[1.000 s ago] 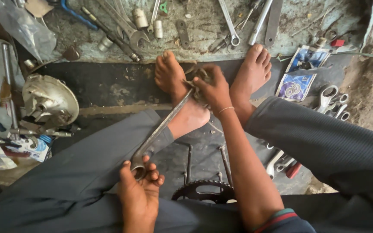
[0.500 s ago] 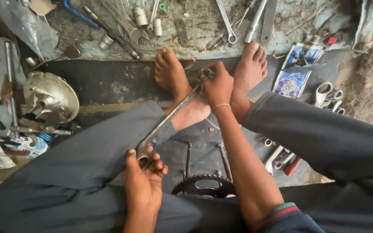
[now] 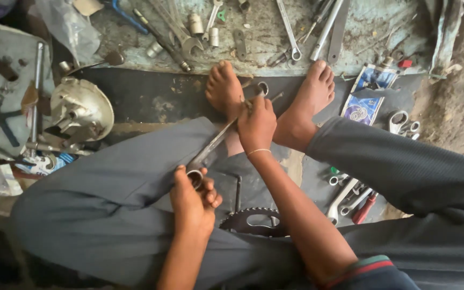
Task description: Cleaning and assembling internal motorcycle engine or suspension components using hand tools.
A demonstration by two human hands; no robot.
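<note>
Grey trousers (image 3: pixel 108 204), silver wrench (image 3: pixel 213 145), blue packet (image 3: pixel 363 107).

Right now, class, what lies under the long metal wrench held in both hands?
Under the long metal wrench lie the grey trouser leg and the left foot. The left hand grips its ring end, the right hand covers its far end, so what it engages cannot be seen.

Grey metal hub cover (image 3: pixel 81 107), left edge of dark mat (image 3: pixel 151 94); loose spanners (image 3: pixel 288 29) along far edge; toothed sprocket (image 3: pixel 256 221) near edge; red-handled tool (image 3: pixel 363 208) right.
</note>
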